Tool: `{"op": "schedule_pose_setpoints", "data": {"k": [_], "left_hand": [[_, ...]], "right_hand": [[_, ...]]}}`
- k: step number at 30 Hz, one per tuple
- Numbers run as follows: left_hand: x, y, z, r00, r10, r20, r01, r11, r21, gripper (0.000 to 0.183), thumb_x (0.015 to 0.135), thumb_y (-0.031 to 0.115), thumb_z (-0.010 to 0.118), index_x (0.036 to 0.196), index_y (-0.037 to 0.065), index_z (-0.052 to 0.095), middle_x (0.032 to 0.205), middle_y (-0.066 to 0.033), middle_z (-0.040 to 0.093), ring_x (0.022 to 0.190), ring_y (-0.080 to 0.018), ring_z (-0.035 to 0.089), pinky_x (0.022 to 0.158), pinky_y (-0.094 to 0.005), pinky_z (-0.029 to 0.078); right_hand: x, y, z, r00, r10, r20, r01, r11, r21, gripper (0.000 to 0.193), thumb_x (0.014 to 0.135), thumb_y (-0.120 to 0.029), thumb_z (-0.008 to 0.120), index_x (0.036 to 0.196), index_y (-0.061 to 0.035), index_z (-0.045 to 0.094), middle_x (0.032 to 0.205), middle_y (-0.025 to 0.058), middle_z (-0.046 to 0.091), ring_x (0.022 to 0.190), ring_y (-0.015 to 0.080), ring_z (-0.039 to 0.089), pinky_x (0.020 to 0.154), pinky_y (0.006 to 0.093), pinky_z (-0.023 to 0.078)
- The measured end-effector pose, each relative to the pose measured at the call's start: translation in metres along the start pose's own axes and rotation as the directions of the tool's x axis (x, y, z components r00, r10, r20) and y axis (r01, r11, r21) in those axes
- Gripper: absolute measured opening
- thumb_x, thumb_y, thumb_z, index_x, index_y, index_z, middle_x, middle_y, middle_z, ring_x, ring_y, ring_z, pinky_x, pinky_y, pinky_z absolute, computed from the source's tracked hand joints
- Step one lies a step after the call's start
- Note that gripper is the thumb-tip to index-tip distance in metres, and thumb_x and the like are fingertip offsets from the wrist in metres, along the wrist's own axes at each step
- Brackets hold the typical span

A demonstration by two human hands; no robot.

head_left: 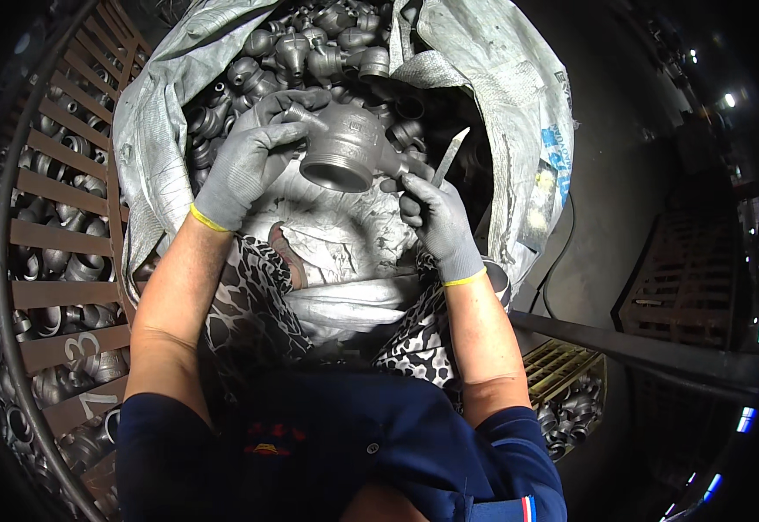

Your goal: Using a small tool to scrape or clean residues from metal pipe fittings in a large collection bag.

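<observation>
A grey cast metal pipe fitting with a round threaded mouth hangs over the sack, its opening tilted down toward me. My left hand, in a grey glove with a yellow cuff, grips the fitting by its left side and the narrow stub there. My right hand, gloved alike, is closed around a thin, flat, blade-like tool whose pale end sticks up past the fingers. Its thumb and fingertips are at the fitting's right stub. The tool's lower end is hidden in the palm.
A large white woven sack lies open before me, holding many grey castings. On the left stands a brown slatted metal crate filled with similar fittings. At right are a dark metal bar and a yellowish grated bin with more castings.
</observation>
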State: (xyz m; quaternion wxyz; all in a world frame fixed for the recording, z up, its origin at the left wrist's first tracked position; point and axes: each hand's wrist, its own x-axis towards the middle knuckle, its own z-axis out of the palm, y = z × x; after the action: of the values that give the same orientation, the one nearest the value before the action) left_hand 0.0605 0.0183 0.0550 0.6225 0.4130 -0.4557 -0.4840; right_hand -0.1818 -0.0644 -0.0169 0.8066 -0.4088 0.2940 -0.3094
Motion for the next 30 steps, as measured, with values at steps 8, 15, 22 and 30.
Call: {"op": "schedule_pose_setpoints", "data": {"k": [8, 15, 22, 30], "left_hand": [[-0.005, -0.038, 0.002, 0.995, 0.095, -0.034, -0.087, 0.979, 0.184, 0.060, 0.075, -0.017, 0.037, 0.135, -0.010, 0.038, 0.136, -0.0202, 0.049, 0.124, -0.0222, 0.052, 0.109, -0.0304, 0.037], [0.002, -0.046, -0.015, 0.963, 0.222, 0.151, -0.268, 0.825, 0.497, 0.056, 0.081, -0.004, 0.056, 0.134, -0.010, 0.041, 0.140, -0.0192, 0.047, 0.129, -0.0245, 0.048, 0.104, -0.0281, 0.040], [0.003, -0.039, -0.011, 0.951, 0.249, 0.183, -0.309, 0.782, 0.542, 0.055, 0.080, -0.004, 0.053, 0.133, -0.010, 0.042, 0.139, -0.0201, 0.048, 0.128, -0.0251, 0.049, 0.105, -0.0293, 0.040], [0.004, -0.032, 0.005, 0.997, -0.070, 0.010, 0.069, 0.924, -0.376, 0.064, 0.074, -0.012, 0.041, 0.138, -0.008, 0.037, 0.140, -0.0202, 0.047, 0.130, -0.0247, 0.046, 0.112, -0.0326, 0.032]], "right_hand": [[-0.001, -0.003, -0.012, 0.992, -0.118, -0.053, 0.120, 0.992, 0.042, 0.044, 0.090, -0.004, 0.056, 0.131, 0.0031, 0.043, 0.091, 0.0102, 0.063, 0.054, 0.0021, 0.037, 0.046, 0.0161, 0.030], [-0.004, -0.009, -0.009, 0.987, -0.151, -0.063, 0.150, 0.989, -0.012, 0.046, 0.087, -0.003, 0.056, 0.131, 0.0042, 0.043, 0.087, 0.0051, 0.059, 0.056, 0.0023, 0.036, 0.047, 0.0161, 0.029], [0.001, -0.004, -0.010, 0.989, -0.130, -0.077, 0.135, 0.989, 0.061, 0.037, 0.090, -0.009, 0.056, 0.126, 0.0006, 0.051, 0.084, 0.0062, 0.060, 0.051, 0.0009, 0.034, 0.044, 0.0159, 0.027], [0.002, 0.004, -0.009, 0.995, -0.015, -0.102, 0.033, 0.985, 0.172, 0.034, 0.092, -0.014, 0.056, 0.125, -0.0034, 0.052, 0.081, 0.0058, 0.057, 0.049, 0.0026, 0.034, 0.043, 0.0164, 0.027]]}}
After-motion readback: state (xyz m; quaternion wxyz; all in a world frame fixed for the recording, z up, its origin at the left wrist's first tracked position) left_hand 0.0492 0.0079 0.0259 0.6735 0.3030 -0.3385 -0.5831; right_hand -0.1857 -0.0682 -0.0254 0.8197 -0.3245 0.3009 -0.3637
